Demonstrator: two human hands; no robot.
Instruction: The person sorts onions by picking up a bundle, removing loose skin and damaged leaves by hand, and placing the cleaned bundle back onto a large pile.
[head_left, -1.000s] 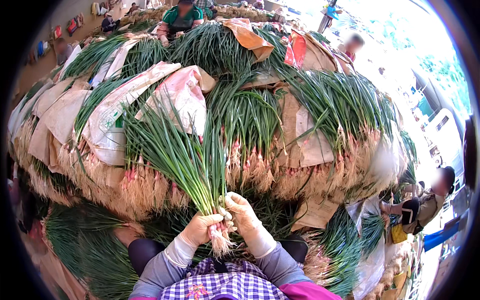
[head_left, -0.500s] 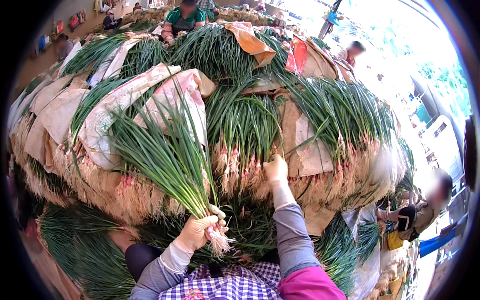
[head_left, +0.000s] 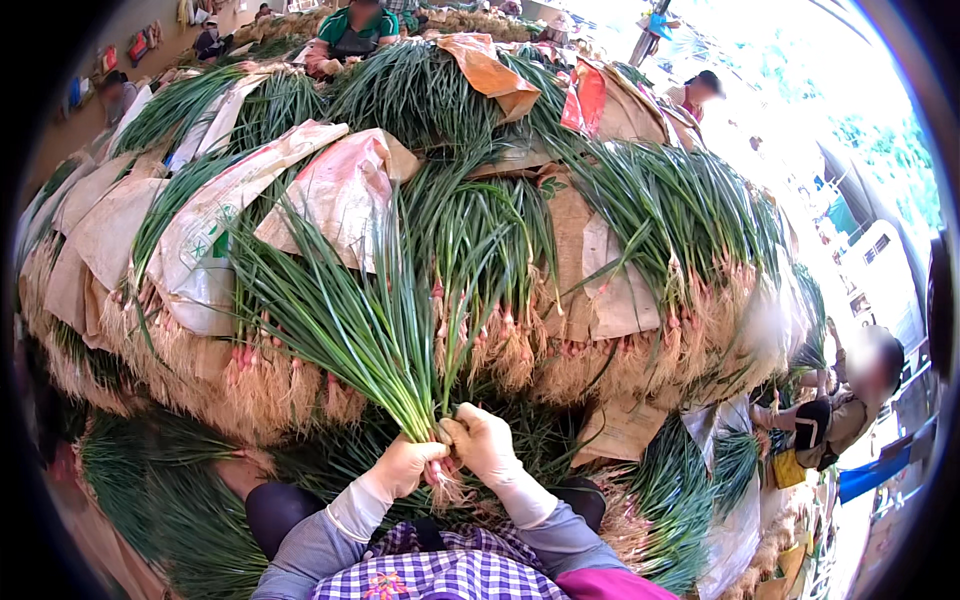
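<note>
My left hand (head_left: 402, 468), in a pale glove, is closed around the lower stems of a bunch of spring onions (head_left: 365, 345). Its green leaves fan up and away to the left, while the pinkish bulbs and stringy roots (head_left: 447, 490) hang below my grip. Beside it, my gloved right hand (head_left: 485, 442) is closed against the same stems, with a few upright stalks rising above its fingers. Both hands are close together over my lap, in front of a chest-high heap of spring onions (head_left: 690, 215) with roots facing me.
Sacks lie over the heap, including a white one (head_left: 195, 290) and a pinkish one (head_left: 345, 195). More spring onions (head_left: 150, 510) lie low on the left, others (head_left: 670, 510) on the right. A co-worker (head_left: 840, 410) sits at right; another in green (head_left: 355, 35) is behind the heap.
My right hand has come back from the heap toward me and now meets the left hand at the bunch's stems. The left hand keeps its grip, and the bunch has shifted slightly.
</note>
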